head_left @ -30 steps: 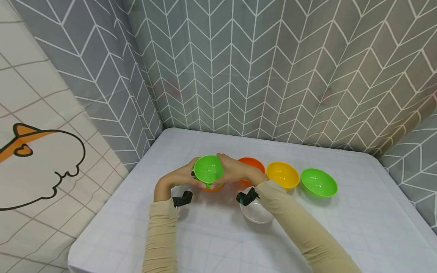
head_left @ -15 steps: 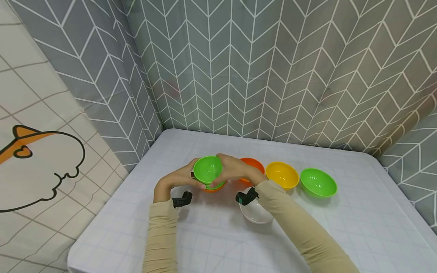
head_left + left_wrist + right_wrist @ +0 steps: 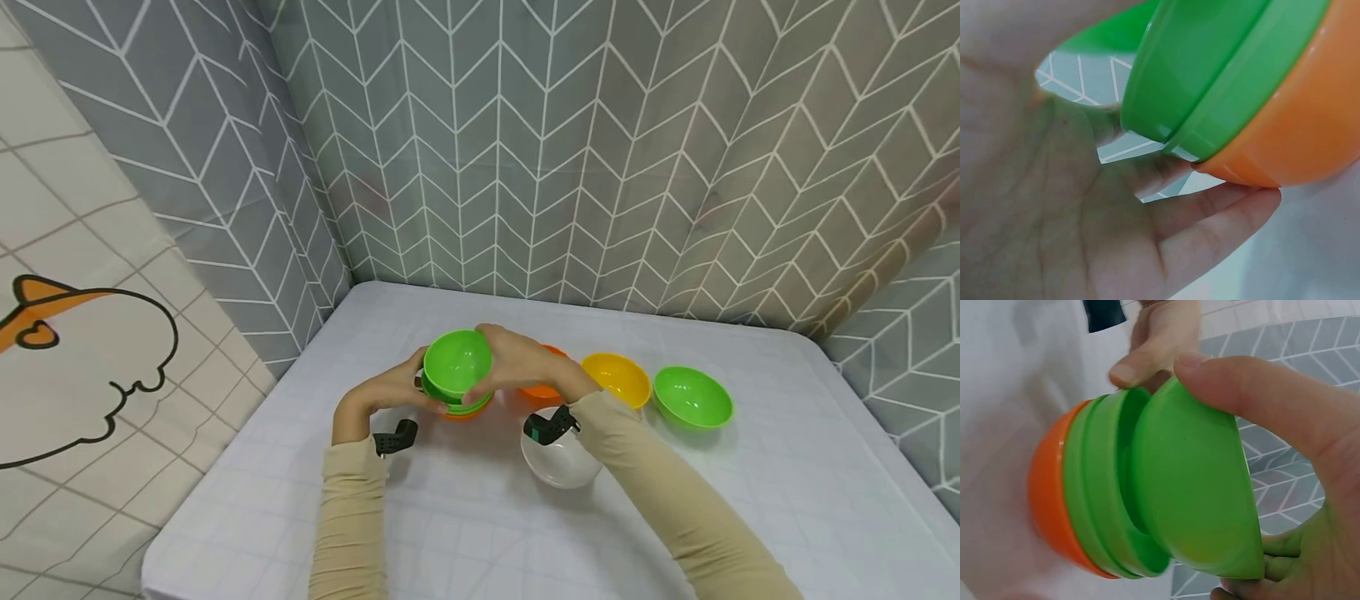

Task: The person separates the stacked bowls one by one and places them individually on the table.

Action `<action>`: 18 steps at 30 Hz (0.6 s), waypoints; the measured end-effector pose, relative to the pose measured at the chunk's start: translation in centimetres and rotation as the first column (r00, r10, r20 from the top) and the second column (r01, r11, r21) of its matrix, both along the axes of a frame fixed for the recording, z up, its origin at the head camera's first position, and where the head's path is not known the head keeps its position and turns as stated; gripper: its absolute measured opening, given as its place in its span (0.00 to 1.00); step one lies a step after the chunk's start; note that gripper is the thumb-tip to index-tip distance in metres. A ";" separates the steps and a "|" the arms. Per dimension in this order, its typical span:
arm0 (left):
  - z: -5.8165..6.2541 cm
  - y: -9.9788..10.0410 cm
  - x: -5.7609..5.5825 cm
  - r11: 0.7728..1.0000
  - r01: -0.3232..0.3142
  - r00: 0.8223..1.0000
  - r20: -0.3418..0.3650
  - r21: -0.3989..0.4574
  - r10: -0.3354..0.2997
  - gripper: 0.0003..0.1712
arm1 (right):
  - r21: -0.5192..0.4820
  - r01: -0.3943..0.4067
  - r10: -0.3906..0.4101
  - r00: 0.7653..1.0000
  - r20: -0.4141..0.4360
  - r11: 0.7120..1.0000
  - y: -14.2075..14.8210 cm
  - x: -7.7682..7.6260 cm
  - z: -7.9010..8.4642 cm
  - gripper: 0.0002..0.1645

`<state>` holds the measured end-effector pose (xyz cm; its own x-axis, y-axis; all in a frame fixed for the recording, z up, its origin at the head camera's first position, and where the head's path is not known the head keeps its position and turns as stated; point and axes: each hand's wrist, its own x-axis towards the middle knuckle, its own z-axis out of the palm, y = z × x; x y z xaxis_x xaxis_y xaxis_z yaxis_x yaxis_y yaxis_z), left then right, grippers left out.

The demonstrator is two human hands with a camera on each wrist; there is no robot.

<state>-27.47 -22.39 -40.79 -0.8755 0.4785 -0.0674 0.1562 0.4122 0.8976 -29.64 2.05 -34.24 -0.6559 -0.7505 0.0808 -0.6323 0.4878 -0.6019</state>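
My right hand (image 3: 521, 362) grips a green bowl (image 3: 1197, 481) by its side and rim, thumb on one side and fingers on the other. This bowl is raised partly out of a stack and tilts over it. Below it are green bowls (image 3: 1100, 487), two rims showing, nested in an orange bowl (image 3: 1047, 487). My left hand (image 3: 390, 392) holds the stack from the left. In the left wrist view its fingers (image 3: 1222, 225) reach round under the orange bowl (image 3: 1291, 131). The left thumb shows near the green rims in the right wrist view.
A white bowl (image 3: 558, 458) stands under my right wrist. Behind that forearm, an orange bowl (image 3: 536, 395) is partly hidden. To the right stand a yellow bowl (image 3: 617, 379) and another green bowl (image 3: 692, 398). Patterned curtains (image 3: 525, 167) hang behind the white-covered table (image 3: 480, 533).
The top green bowl has risen and tilted in my right hand, and a gap now shows between it and the stack. My left hand stays at the stack.
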 end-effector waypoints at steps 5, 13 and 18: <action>0.2 0.0 0.1 1.000 -0.009 1.000 0.023 -0.017 0.010 0.59 | -0.018 0.009 -0.010 1.000 -0.016 1.000 1.2 0.7 1.0 0.50; 0.3 -0.1 0.0 1.000 0.011 0.998 0.063 0.011 -0.011 0.60 | -0.058 0.033 -0.033 0.999 -0.008 0.998 4.0 1.9 1.2 0.50; 0.3 -0.1 0.0 1.000 0.009 0.997 0.071 0.009 -0.010 0.60 | -0.055 0.085 -0.085 0.996 0.015 0.995 5.9 3.0 0.9 0.54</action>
